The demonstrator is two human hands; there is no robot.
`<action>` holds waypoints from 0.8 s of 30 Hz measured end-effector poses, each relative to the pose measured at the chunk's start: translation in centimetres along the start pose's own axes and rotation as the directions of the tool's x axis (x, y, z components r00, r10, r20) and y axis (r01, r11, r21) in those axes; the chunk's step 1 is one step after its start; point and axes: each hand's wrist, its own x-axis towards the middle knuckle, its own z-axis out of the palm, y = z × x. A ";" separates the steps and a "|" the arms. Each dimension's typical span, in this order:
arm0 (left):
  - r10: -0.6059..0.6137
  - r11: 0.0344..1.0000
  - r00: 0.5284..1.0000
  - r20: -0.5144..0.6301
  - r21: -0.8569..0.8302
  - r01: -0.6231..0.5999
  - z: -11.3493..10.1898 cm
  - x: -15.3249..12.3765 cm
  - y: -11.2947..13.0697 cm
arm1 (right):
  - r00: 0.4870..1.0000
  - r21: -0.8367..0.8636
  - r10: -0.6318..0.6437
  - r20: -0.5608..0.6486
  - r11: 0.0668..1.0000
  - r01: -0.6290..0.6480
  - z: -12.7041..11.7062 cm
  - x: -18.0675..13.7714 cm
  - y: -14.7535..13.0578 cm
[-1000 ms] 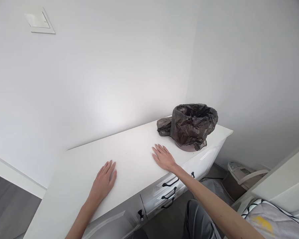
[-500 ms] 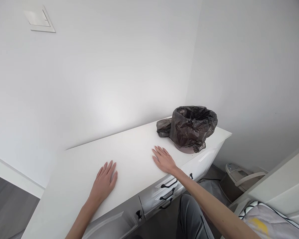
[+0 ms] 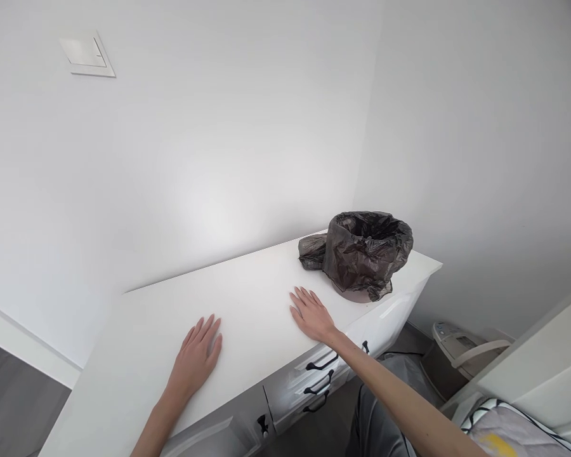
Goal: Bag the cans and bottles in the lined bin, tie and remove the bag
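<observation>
My left hand (image 3: 197, 355) lies flat on the white desk top (image 3: 247, 292), palm down, fingers stretched out, holding nothing. My right hand (image 3: 311, 313) also rests flat near the desk's front edge with its fingers spread, empty. A small bin lined with a dark bin bag (image 3: 367, 252) stands at the desk's far right corner, a short way beyond my right hand. A roll of dark bags (image 3: 311, 250) lies against the bin's left side.
White walls meet in a corner behind the desk, with a wall switch (image 3: 88, 55) high on the left. Drawers with black handles (image 3: 320, 383) sit under the desk front. A grey appliance (image 3: 459, 349) stands on the floor to the right, beside white furniture (image 3: 542, 362).
Both hands stay flat on the desk in the same places. Only the view has shifted slightly.
</observation>
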 end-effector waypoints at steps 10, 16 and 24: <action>-0.015 1.000 0.999 0.047 -0.024 0.016 -0.6 0.0 0.3 | 1.000 0.001 0.012 -0.007 1.000 -0.012 0.4 0.0 0.1; -0.013 0.999 1.000 0.022 -0.031 0.014 -0.4 -0.1 0.2 | 1.000 0.006 0.021 -0.015 1.000 -0.021 0.0 -0.2 -0.3; 0.000 1.000 1.000 -0.001 -0.031 0.000 -0.2 -0.1 0.1 | 0.999 -0.004 0.026 -0.022 1.000 -0.026 0.3 0.0 -0.2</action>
